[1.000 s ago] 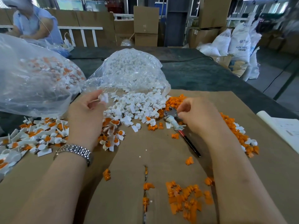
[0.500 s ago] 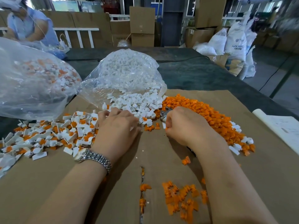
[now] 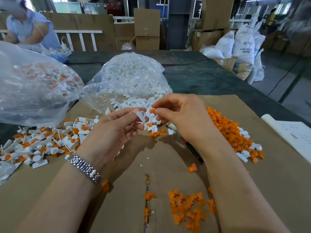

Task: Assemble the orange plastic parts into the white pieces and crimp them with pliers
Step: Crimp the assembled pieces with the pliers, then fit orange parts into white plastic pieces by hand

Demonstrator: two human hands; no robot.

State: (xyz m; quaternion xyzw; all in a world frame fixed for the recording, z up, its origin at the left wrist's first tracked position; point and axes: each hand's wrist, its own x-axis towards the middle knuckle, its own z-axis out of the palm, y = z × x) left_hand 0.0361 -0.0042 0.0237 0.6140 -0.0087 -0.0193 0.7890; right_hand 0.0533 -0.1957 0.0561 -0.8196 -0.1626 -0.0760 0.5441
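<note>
Both hands hover above the desk [image 3: 252, 174], left hand [image 3: 114, 130] pinching a white piece [image 3: 141, 115], right hand [image 3: 181, 115] pinching an orange part [image 3: 152, 111] just beside it; misaligned, either could slip into the piles.

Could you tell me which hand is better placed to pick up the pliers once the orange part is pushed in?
Probably the right hand: the pliers lie on the cardboard just under its wrist. It pinches the orange part; the left hand holds the white piece.

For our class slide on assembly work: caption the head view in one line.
Left hand pinches a white piece, right hand brings an orange part toward it.
</note>
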